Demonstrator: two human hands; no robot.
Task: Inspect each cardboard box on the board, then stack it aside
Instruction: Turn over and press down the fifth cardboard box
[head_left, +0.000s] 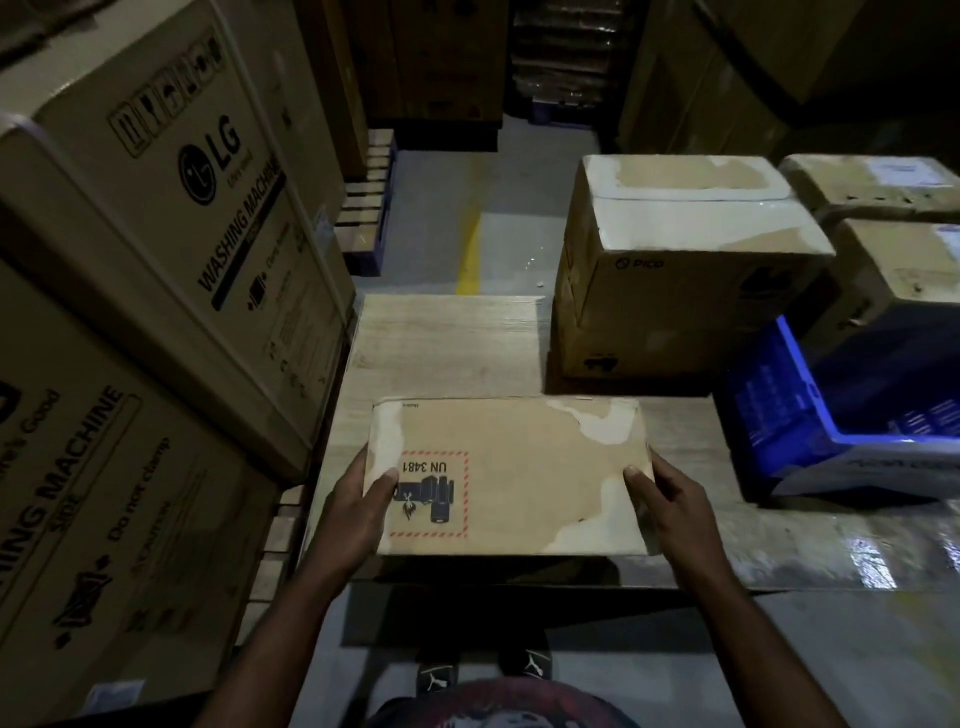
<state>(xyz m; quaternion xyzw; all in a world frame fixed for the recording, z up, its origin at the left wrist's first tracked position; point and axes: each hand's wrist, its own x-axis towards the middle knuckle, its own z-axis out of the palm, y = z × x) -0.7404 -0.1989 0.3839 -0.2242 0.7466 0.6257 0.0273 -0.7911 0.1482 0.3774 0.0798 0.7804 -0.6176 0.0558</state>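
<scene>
Item: flat cardboard box, lower centre of frame, on the worktop; long axis left–right; gripped at its short ends by left hand and right hand, equally near; stack sited upper right

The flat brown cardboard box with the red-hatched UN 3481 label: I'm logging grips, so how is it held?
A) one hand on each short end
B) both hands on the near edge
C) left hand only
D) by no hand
A: the left hand and right hand clasp opposite short ends of the flat brown cardboard box.
</scene>
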